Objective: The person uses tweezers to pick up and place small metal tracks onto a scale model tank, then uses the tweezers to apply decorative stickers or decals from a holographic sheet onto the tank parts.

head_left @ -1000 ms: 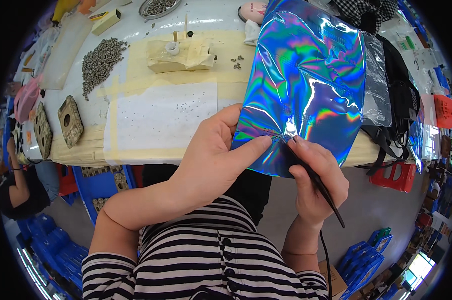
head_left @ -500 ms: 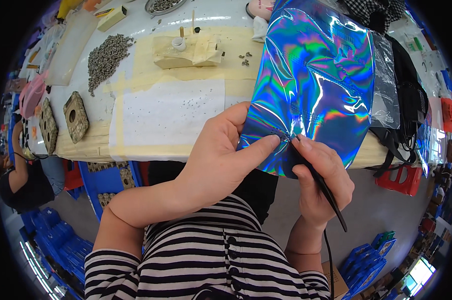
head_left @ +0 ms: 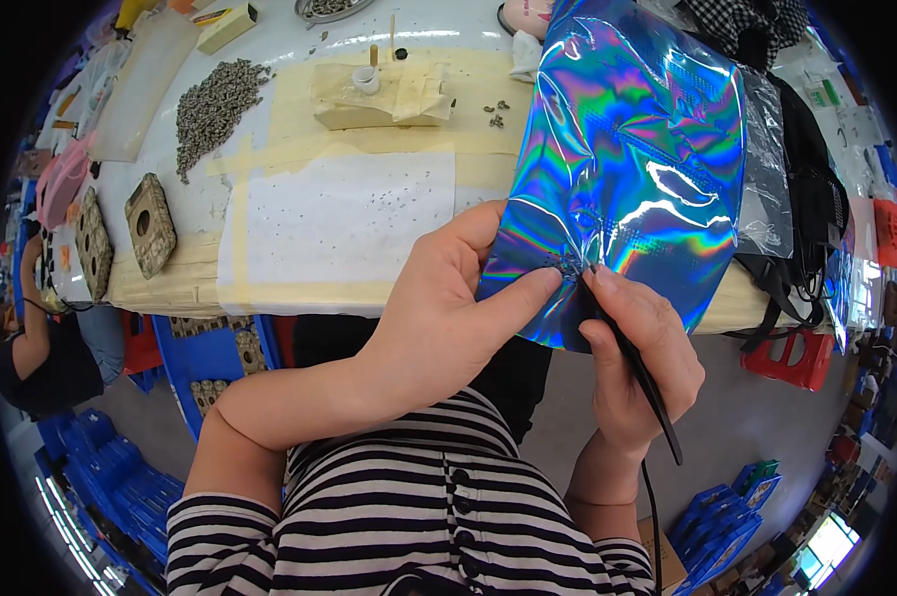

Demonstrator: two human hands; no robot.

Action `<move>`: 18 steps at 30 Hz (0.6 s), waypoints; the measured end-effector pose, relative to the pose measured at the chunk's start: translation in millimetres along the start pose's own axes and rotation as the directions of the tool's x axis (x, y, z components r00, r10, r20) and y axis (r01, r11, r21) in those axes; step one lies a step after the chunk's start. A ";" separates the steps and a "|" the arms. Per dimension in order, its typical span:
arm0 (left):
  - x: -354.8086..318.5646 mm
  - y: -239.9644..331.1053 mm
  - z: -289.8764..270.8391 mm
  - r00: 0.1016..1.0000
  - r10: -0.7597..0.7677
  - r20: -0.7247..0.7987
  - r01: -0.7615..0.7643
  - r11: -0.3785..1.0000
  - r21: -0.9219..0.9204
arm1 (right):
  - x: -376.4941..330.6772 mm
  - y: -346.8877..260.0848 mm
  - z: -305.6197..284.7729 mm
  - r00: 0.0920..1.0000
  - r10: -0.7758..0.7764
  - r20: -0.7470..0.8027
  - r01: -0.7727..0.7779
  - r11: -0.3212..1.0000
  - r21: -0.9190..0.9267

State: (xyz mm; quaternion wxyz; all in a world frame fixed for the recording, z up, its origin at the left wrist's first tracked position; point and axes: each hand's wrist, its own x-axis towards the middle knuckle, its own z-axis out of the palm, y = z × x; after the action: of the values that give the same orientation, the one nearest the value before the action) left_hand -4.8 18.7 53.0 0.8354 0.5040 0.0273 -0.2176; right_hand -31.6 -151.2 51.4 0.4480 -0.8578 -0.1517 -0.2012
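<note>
A shiny blue, rainbow-coloured holographic sheet (head_left: 657,149) is held up over the table's front edge. My left hand (head_left: 439,308) is closed on its lower left part, thumb on top and the other fingers behind it. Creases run out from the spot beside the thumb tip, where small dark specks (head_left: 568,264) show. In the fingers of my right hand (head_left: 647,348) are slim black tweezers (head_left: 639,368), their tail pointing down and right. The tip reaches the sheet close to my left thumb, mostly hidden by my fingers.
Small metal parts lie in a heap (head_left: 215,109) at the back left. A taped block (head_left: 384,104) holds a small white cup (head_left: 366,79). Tiny bits dot the white paper (head_left: 339,209). Two camouflage-patterned plates (head_left: 150,226) lie at the left; a black bag (head_left: 811,169) sits at right.
The sheet has shifted slightly right in view. The tweezers' tail has swung a little left and down. Both hands keep their hold.
</note>
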 end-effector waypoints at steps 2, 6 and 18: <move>-0.1 1.3 0.1 1.000 -0.004 -0.003 0.004 1.000 0.002 | 0.6 -1.5 0.5 0.999 -0.048 0.003 0.049 0.997 -0.051; 0.3 2.9 -0.5 1.000 -0.025 -0.006 0.025 0.999 -0.023 | 0.7 -1.4 4.3 0.990 -0.141 -0.004 0.139 0.981 -0.135; -1.5 1.1 0.7 1.000 0.012 -0.010 -0.012 1.000 0.014 | 0.3 -5.8 5.5 0.988 -0.154 0.003 0.152 0.972 -0.179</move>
State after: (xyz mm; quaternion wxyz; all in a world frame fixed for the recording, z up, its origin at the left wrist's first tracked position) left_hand -5.8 19.0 54.7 0.8329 0.5113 0.0271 -0.2101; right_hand -32.8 -143.3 52.8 0.3533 -0.8791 -0.1962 -0.2528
